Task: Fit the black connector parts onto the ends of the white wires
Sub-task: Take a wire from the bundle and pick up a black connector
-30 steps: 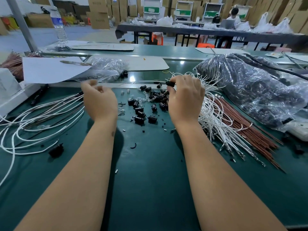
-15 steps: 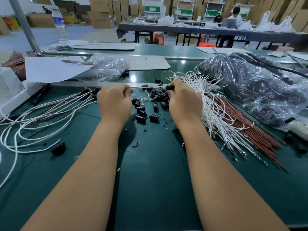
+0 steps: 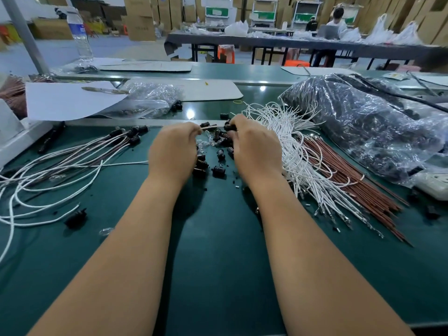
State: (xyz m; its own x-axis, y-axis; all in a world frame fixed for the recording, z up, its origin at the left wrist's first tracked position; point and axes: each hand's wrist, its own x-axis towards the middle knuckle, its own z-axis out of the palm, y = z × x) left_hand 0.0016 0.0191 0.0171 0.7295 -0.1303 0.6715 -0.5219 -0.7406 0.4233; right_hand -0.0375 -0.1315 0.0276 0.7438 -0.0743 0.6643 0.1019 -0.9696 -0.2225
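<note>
A wire (image 3: 209, 127) was pinched by the left hand (image 3: 172, 151), a connector (image 3: 229, 127) by the right hand (image 3: 257, 151); several finished wires (image 3: 72, 156) lay left, many bare wires (image 3: 298, 151) remained.

My left hand (image 3: 173, 151) moves in from the finished wires, now pinching a wire end (image 3: 209, 127) toward the black connector (image 3: 229, 127) in my right hand (image 3: 257, 146).

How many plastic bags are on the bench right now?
2. A clear bag lies at the back left, beside the white sheet. A big bag of black parts sits at the right, behind the white wires. Others may be hidden.
</note>
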